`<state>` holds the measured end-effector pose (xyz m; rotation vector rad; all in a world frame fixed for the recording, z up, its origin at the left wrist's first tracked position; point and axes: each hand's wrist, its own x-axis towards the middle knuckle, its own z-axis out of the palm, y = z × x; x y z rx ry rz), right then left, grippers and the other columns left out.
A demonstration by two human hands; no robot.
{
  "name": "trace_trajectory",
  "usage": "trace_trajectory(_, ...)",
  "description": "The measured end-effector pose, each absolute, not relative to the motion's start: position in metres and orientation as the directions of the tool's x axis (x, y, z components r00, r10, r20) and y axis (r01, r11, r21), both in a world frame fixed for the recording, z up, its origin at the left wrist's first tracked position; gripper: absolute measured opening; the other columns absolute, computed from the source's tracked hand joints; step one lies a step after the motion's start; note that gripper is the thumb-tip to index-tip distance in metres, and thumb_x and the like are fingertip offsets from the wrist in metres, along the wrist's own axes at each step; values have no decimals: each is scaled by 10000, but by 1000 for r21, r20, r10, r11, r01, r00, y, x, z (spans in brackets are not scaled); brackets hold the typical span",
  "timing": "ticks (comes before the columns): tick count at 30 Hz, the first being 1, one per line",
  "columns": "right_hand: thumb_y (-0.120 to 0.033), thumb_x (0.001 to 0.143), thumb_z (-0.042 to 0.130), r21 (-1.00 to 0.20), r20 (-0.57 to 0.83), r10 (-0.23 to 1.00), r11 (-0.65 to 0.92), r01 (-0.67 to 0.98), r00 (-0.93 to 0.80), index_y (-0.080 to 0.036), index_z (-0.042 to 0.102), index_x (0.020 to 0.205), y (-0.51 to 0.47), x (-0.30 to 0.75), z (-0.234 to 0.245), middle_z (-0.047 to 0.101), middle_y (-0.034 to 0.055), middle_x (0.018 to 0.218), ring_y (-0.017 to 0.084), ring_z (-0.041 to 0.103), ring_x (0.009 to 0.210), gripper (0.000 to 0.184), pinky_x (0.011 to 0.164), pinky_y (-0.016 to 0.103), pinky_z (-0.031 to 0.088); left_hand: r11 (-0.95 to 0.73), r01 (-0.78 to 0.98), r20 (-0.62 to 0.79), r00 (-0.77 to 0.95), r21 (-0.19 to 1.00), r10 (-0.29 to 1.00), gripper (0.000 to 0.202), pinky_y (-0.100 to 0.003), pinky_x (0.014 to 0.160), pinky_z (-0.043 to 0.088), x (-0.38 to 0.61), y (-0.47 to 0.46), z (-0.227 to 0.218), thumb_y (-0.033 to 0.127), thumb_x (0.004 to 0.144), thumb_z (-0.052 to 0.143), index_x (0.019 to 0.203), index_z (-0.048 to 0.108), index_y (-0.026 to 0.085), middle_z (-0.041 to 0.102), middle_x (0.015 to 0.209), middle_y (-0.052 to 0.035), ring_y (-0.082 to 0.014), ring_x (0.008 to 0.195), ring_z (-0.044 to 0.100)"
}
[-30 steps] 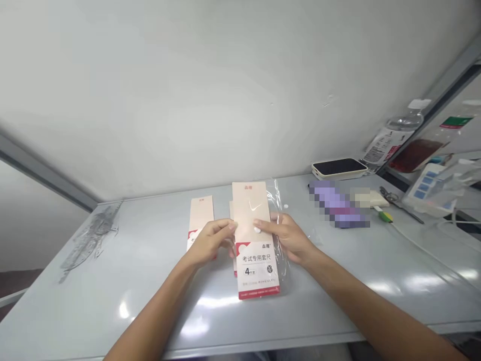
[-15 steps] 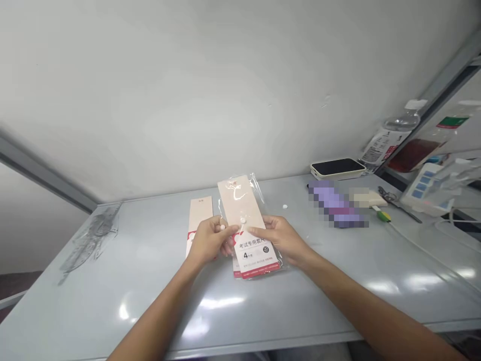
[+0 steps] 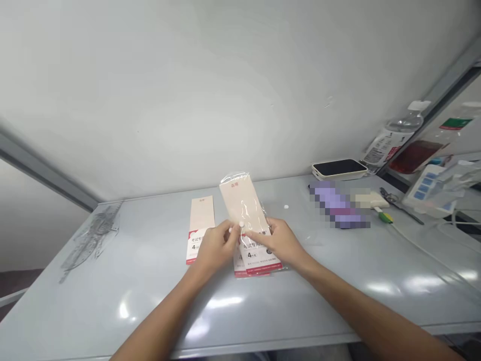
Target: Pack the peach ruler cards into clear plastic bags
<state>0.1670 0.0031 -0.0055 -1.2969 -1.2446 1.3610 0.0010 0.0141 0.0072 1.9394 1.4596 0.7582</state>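
Observation:
Between my hands is a clear plastic pouch (image 3: 246, 200) with a pale pink and white printed card inside, red along its lower edge. My left hand (image 3: 218, 243) pinches the pouch near its white snap button (image 3: 241, 224), and a second white dot shows by the fingertips. From the right side my right hand (image 3: 281, 242) grips the pouch, thumb across its front. Partly under it lies another printed card (image 3: 239, 268), mostly covered. Left of these, a similar card (image 3: 202, 213) lies on the table, partly hidden by my left hand.
On the grey table (image 3: 150, 281) a small white disc (image 3: 286, 206) lies right of the pouch. Further right are a phone (image 3: 340, 168), a blurred purple item (image 3: 336, 205), a cable plug (image 3: 385, 216) and scissors (image 3: 402, 205). A bottle (image 3: 394, 138) stands by the wall. Crumpled clear plastic (image 3: 93, 235) lies left.
My left hand has moved slightly right onto the pouch's button area. The pouch's loose clear edge has shifted, and more of the card on the left now shows.

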Motion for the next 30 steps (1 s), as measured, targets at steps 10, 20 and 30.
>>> trace_trajectory(10, -394, 635, 694, -991, -127, 987, -123, 50, -98, -153, 659, 776, 2, 167, -4, 675, 50, 750, 228, 623, 710, 282, 571, 294, 468, -202, 433, 58, 324, 879, 944, 290, -222, 470, 331, 1, 11, 5, 438, 845, 413, 733, 481, 180, 478, 552, 35, -88, 496, 420)
trace_trajectory(20, -391, 638, 706, -990, -110, 979, -123, -68, -171, -163, 647, 747, -3, 165, 3, 669, 38, 695, 203, 619, 631, 259, 534, 290, 469, -31, 242, -31, 251, 970, 968, 291, -193, 448, 322, 1, 15, 4, 474, 797, 504, 786, 396, 205, 505, 565, 65, -69, 452, 433)
trace_trajectory(30, -443, 705, 641, -992, -66, 965, -92, -90, -255, -168, 627, 761, -4, 164, 1, 682, 46, 706, 197, 637, 625, 280, 542, 286, 479, 30, 75, -56, 362, 997, 931, 309, -245, 558, 410, 0, 16, 7, 463, 807, 498, 761, 556, 163, 532, 606, 6, -120, 577, 513)
